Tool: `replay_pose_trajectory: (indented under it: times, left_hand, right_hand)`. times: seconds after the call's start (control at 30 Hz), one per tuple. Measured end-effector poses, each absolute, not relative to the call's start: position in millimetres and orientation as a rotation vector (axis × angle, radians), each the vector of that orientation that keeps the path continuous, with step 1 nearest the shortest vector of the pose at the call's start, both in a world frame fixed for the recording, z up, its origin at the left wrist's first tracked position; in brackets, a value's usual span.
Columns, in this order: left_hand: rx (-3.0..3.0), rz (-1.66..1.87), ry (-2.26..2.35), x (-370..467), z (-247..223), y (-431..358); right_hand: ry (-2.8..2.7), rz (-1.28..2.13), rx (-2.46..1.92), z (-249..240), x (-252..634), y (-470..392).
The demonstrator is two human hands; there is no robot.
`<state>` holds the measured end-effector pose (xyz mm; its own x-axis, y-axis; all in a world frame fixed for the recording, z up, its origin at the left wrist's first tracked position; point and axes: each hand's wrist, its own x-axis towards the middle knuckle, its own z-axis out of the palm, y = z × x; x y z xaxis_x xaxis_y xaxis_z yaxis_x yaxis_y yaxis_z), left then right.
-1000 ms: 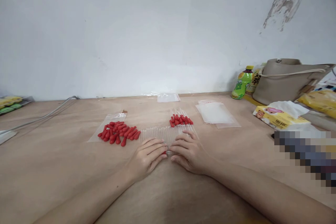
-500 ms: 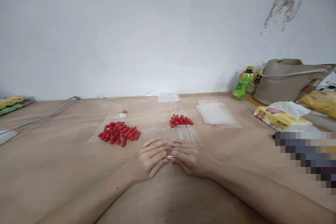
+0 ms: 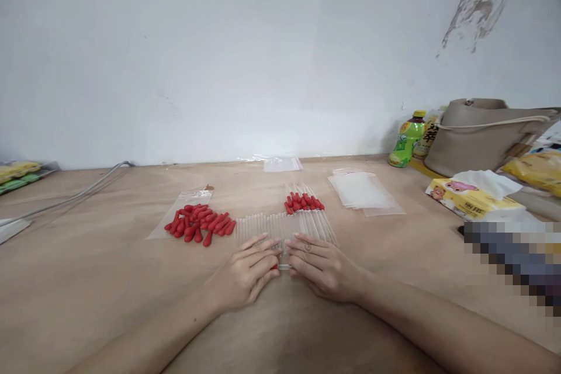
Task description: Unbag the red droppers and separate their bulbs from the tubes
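Note:
My left hand (image 3: 248,273) is closed round a red rubber bulb (image 3: 275,267), most of it hidden by the fingers. Between my two hands shows a short stretch of a clear glass dropper tube (image 3: 284,267), whose other part lies within my right hand (image 3: 323,267), fingers closed over it. Whether the bulb is on the tube's end is hidden. Just beyond the hands lies a row of clear glass tubes (image 3: 263,224), side by side. Behind it are droppers with red bulbs (image 3: 304,202) on them. A heap of loose red bulbs (image 3: 199,223) lies to the left.
A clear plastic bag (image 3: 161,227) lies partly under the heap. Stacked clear bags (image 3: 362,191) lie at the right, more bags (image 3: 282,165) by the wall. Farther right stand a green bottle (image 3: 407,140), a tissue box (image 3: 473,198) and a beige handbag (image 3: 467,137). A grey cable (image 3: 87,188) crosses the left.
My hands have drawn slightly apart, with the right hand shifted a little to the right. More of the glass tube shows, and some red now shows at my left fingertips.

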<state>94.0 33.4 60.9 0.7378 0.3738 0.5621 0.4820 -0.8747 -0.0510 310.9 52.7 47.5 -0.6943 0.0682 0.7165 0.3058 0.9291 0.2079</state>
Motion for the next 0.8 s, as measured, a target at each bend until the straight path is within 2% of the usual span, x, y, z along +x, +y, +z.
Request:
replay_pose_trajectory:
  times: [0.23, 0.4, 0.63, 0.8]
  left_hand:
    - [-2.774, -0.847, -0.619, 92.0, 56.6, 35.5]
    - [-2.765, -0.912, -0.695, 77.5, 48.9, 36.6]
    - [-2.44, -1.097, -0.916, 62.5, 62.8, 37.0]
    - [-2.109, -1.169, -1.431, 31.3, 86.3, 54.4]
  right_hand:
    - [-2.338, -0.53, -0.207, 55.2, 315.6, 47.5]
    - [-2.306, -0.479, -0.213, 51.3, 327.0, 52.3]
    - [-2.026, -0.388, -0.836, 48.4, 330.3, 72.4]
    - [-2.077, -0.317, -1.019, 56.2, 317.0, 77.5]
